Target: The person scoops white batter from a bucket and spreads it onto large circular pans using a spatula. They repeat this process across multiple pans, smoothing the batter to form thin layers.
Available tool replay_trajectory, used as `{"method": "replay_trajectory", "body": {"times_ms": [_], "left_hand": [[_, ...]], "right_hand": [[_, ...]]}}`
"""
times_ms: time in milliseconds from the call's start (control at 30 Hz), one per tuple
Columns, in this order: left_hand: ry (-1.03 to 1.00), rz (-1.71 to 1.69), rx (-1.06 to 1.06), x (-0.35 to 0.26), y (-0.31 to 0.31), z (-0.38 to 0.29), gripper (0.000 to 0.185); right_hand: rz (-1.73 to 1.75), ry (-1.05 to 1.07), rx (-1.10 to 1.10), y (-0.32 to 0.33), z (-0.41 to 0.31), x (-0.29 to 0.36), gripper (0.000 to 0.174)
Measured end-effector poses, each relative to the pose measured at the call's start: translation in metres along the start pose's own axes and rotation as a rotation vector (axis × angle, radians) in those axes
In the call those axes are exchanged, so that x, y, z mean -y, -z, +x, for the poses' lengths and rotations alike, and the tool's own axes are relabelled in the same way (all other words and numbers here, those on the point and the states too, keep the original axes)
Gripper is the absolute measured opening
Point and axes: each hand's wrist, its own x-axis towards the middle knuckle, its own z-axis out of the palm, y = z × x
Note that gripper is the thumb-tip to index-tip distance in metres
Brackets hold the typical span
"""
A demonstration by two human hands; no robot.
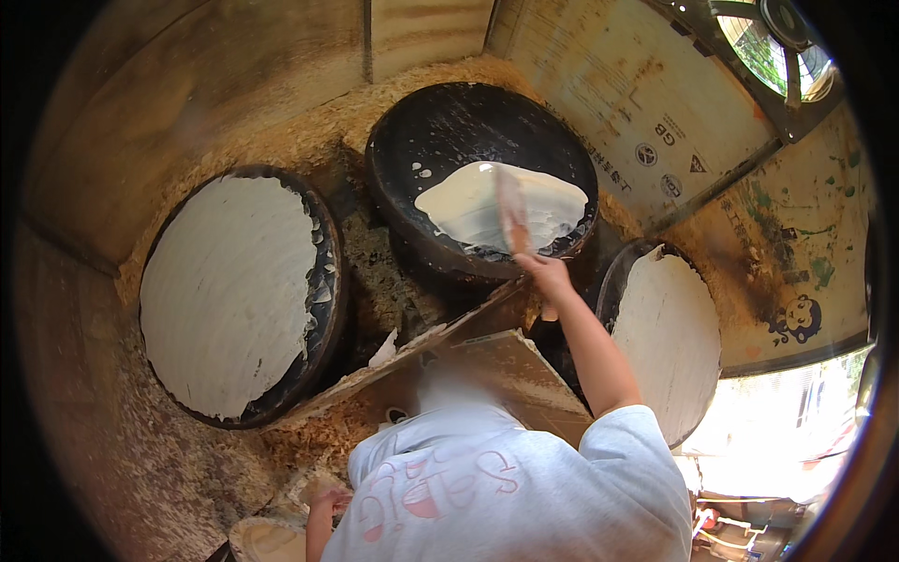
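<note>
My right hand (546, 275) grips a flat spreader (515, 211), blurred by motion, whose blade lies across a pool of pale batter (456, 197). That batter covers the near part of a round black griddle (463, 119); a few drops dot the bare dark surface to its left. Low at the left, my left hand (330, 500) is close to a pale object (307, 487), partly hidden by the forearm and shirt; whether it holds this cannot be told. Below that hand is a container of batter-like liquid (270, 541), cut off by the lower edge.
Pale sheets cover a left griddle (225, 295) and a right griddle (667, 344). A board with a crusted edge (414, 355) stands between me and the griddles. Stained panels (632, 105) surround the space. A fan (779, 42) is at upper right, pipes (727, 527) at lower right.
</note>
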Motion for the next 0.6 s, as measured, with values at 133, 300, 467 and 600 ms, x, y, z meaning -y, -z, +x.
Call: {"method": "replay_trajectory", "body": {"times_ms": [133,300,467,600], "left_hand": [[-0.12,-0.052,0.045,-0.008,0.004,0.014,0.022],[-0.122,-0.116,0.049,-0.002,0.01,0.022,0.025],[-0.103,0.064,-0.01,0.012,0.012,0.015,0.025],[-0.054,0.014,0.013,0.028,0.014,0.022,0.026]], "right_hand": [[-0.542,0.382,-0.038,-0.038,-0.025,0.019,0.061],[-1.009,0.571,-0.195,-0.022,-0.016,0.007,0.059],[-0.926,0.222,-0.426,0.064,0.026,-0.035,0.058],[0.003,-0.292,-0.305,0.098,0.051,-0.045,0.068]]}}
